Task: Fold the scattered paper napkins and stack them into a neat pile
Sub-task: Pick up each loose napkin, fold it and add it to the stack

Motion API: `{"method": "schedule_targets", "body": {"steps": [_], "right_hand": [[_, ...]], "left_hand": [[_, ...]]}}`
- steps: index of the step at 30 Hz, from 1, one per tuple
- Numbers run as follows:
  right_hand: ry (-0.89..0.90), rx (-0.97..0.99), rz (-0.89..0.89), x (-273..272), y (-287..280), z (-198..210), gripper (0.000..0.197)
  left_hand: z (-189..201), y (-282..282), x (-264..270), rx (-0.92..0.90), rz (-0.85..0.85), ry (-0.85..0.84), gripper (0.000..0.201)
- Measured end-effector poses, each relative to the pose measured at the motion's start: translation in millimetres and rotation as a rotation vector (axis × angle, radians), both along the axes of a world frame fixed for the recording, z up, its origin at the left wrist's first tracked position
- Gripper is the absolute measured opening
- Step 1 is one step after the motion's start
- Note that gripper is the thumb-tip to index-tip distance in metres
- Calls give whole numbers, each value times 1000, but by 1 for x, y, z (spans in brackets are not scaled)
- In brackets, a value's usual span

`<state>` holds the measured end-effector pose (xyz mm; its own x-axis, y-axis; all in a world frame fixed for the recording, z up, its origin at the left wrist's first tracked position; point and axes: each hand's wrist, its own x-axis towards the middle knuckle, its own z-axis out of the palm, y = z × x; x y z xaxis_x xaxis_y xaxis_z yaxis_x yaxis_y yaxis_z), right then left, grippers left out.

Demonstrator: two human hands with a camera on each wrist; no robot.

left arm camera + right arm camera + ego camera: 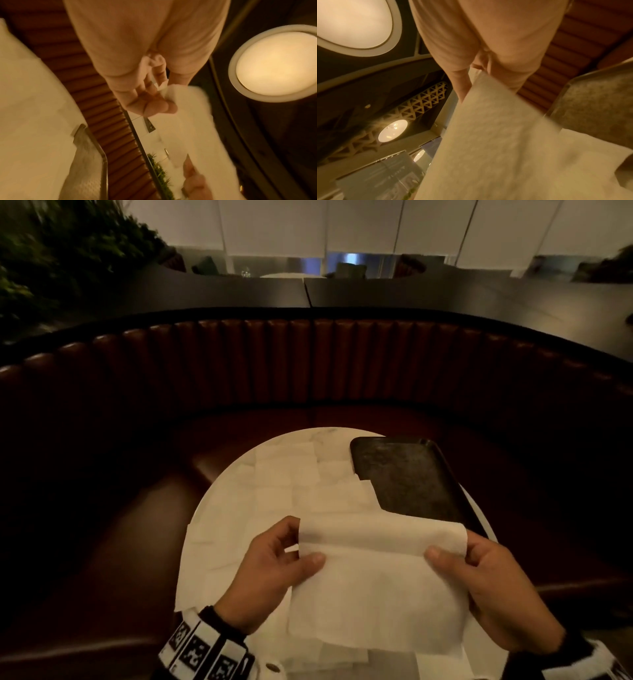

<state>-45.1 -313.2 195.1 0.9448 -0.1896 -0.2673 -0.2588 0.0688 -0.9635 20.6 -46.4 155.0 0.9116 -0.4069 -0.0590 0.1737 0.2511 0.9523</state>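
I hold one white paper napkin above the near part of the round white table. Its far edge curls over toward me in a soft fold. My left hand pinches the napkin's left edge between thumb and fingers. My right hand pinches the right edge the same way. In the left wrist view the left hand grips a napkin corner, blurred. In the right wrist view the right hand holds the napkin, which fills the lower frame. Several other napkins lie flat and overlapping across the table.
A dark rectangular tray sits at the table's far right, partly over the edge. A curved brown leather booth seat wraps around the table. Plants stand at the far left behind it.
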Motion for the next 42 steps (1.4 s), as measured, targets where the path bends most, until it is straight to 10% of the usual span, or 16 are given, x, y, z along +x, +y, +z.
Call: {"method": "schedule_targets", "body": {"steps": [8,12,16,18,21,27,31,42], "right_hand": [[-159,32,27,-5,-1,-6,49],[-121,85,90,1,-4,-6,9],[-110,-54,174,0,-8,-15,55],[-116,-16,240,-2,-10,-11,21],[-167,-283,343,0,-10,1,48],[-395,-894,496,37,57,27,32],[-412,-697,659,59,92,28,27],[-194,-393,364,13,56,-9,13]], "left_hand": [[23,22,0,84,41,-308,26],[28,28,5,128,-1,-261,10],[32,32,9,60,7,-56,30],[35,33,9,63,3,-73,31],[43,31,7,318,37,-301,14],[62,20,5,712,-74,-830,16],[75,20,8,787,-115,-936,20],[88,22,37,727,18,-691,17]]}}
